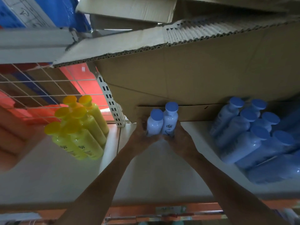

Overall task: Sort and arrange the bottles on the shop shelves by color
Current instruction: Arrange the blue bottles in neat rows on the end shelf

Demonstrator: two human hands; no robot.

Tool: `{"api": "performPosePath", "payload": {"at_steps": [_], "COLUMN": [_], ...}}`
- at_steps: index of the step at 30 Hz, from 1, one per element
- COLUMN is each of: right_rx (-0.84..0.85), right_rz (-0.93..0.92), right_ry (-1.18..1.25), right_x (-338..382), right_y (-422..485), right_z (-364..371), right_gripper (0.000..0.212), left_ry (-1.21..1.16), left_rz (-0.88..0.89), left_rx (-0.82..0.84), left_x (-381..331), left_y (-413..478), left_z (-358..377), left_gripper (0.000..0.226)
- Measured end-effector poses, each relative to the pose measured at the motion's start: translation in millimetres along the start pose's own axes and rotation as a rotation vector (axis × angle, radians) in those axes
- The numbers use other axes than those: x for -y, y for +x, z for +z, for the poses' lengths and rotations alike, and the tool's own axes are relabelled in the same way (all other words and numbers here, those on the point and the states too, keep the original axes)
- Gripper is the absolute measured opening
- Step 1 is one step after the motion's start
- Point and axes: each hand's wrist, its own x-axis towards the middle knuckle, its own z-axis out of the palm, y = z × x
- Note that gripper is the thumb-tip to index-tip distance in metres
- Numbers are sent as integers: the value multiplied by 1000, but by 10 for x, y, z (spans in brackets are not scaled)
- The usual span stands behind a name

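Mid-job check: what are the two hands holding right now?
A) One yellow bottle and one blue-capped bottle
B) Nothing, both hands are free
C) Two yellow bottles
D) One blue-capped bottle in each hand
D: the left hand grips a blue-capped bottle and the right hand grips a second blue-capped bottle, while the yellow bottles stand apart on the shelf to the left.

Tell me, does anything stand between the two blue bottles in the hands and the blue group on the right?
Nothing visible does. Only bare shelf lies between the two held bottles and the blue group; the cardboard box sits behind.
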Motion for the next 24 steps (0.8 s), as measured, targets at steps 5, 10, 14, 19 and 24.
{"api": "performPosePath", "payload": {"at_steps": [5, 10, 14, 19, 24], "right_rx": [-6, -7, -13, -1, 3], "right_rz": [-29, -23, -23, -10, -5], "right_ry": [-2, 11, 18, 63, 51], "right_x": [-14, 25, 31, 45, 48], "right_y": [14, 4, -10, -16, -2], "right_z": [5, 3, 6, -12, -9], "right_gripper": [62, 66, 65, 65, 63], "left_ry": [-23, -89, -41, 4, 0], "left_rz": [54, 77, 72, 80, 102], "left_rx": [-25, 81, 96, -44, 26], "left_x": [40, 125, 196, 231, 296], "left_y": [47, 94, 117, 171, 201], "left_z": [-84, -241, -82, 11, -80], "left_gripper": [46, 53, 65, 57, 56]}}
